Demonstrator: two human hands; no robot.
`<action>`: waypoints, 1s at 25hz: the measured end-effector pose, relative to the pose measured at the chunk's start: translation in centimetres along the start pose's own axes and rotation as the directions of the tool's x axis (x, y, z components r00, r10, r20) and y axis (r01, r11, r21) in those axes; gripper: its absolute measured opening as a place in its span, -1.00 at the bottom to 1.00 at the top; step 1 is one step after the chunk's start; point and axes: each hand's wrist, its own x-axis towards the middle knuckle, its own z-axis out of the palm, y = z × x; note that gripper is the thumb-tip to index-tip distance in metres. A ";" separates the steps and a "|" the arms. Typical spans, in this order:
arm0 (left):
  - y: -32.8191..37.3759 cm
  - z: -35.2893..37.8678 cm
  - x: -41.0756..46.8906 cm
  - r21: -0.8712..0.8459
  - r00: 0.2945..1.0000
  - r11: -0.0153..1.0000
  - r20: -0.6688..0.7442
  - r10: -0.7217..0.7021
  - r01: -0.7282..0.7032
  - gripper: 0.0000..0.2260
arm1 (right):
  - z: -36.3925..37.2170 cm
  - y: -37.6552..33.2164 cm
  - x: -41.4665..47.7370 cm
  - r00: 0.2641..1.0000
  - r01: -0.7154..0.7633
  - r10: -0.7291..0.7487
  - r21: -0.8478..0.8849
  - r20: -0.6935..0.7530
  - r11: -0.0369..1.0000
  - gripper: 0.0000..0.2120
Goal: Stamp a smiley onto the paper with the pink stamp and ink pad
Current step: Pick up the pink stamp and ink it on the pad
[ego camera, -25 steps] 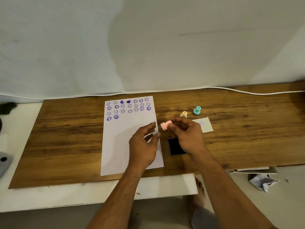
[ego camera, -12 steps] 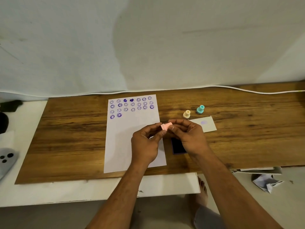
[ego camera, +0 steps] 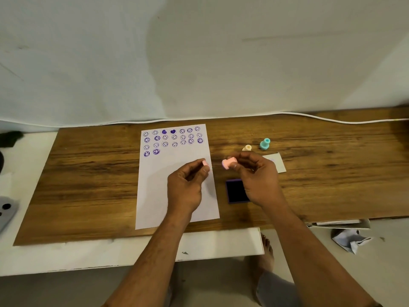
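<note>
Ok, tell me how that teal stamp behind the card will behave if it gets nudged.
The teal stamp stands upright on a wider base with a narrow neck, so a light push low down would probably slide it, while a knock near the top may tip it. It looks like small moulded plastic, likely light. Once on its side, its round body could roll across the wooden board.

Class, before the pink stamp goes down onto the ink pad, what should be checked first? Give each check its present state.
1. Cap off the stamp: ok, the left hand pinches the pink cap.
2. Pink stamp held firmly: ok, in the right hand.
3. Ink pad uncovered: ok, dark surface exposed.
4. Path to pad clear: ok.
5. Free space on the paper: ok, below the stamped rows.
6. Stamp face clean: cannot tell.
</note>
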 end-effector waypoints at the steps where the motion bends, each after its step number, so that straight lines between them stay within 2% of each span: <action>1: -0.1 -0.4 0.2 -0.003 0.999 1.000 -0.040 0.004 -0.004 -0.82 | -0.6 0.1 0.0 1.000 0.001 -0.003 -0.116 -0.015 0.993 -0.74; 4: -0.2 -1.3 0.7 0.019 0.993 1.000 -0.114 0.003 -0.001 -0.83 | -2.1 0.7 -0.9 0.997 0.069 -0.044 -0.423 0.070 0.904 -0.72; 7: -0.2 -1.4 0.8 0.035 0.990 0.999 -0.138 0.005 0.000 -0.82 | -2.2 1.3 -2.1 0.971 0.234 -0.155 -0.586 0.183 0.776 -0.75; 13: -0.4 -1.4 0.9 0.063 0.989 0.998 -0.143 0.024 -0.015 -0.78 | -1.8 2.1 -3.2 0.941 0.338 -0.242 -0.677 0.236 0.654 -0.76; 18: -0.4 -1.4 0.8 0.066 0.988 0.998 -0.154 0.019 -0.009 -0.76 | -0.5 2.0 -4.0 0.945 0.312 -0.266 -0.773 0.192 0.553 -0.71; 21: -0.3 -1.3 0.6 0.069 0.988 0.998 -0.151 0.013 -0.003 -0.76 | -0.1 1.8 -4.2 0.953 0.283 -0.250 -0.797 0.171 0.533 -0.68; 25: -0.4 -1.5 0.3 0.076 0.989 0.997 -0.151 0.004 0.008 -0.75 | 0.0 1.5 -4.0 0.953 0.290 -0.221 -0.827 0.206 0.482 -0.65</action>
